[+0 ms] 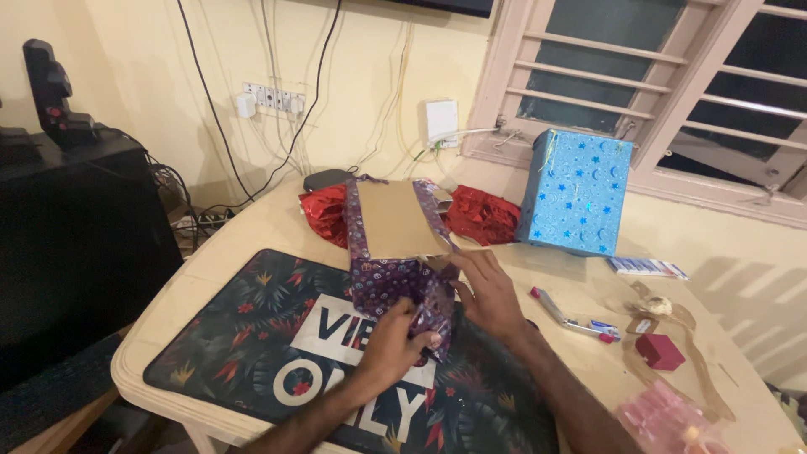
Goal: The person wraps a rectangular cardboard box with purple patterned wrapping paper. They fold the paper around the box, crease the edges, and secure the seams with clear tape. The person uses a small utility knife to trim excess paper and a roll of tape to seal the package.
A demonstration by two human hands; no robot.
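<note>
A brown cardboard box [393, 220] lies half wrapped in purple patterned paper [388, 280] on a dark floral desk mat [252, 336]. My left hand [392, 343] pinches the paper's folded flap at the box's near end. My right hand [489, 294] presses the paper against the box's near right corner. Both forearms come in from the bottom edge.
A blue star-patterned gift bag [577, 192] stands by the window. Red shiny wrapping [481, 213] lies behind the box. A box cutter [573, 319], a small red box [660, 351], a tape strip [646, 267] and pink plastic [668, 420] sit at right. A black cabinet [67, 227] is left.
</note>
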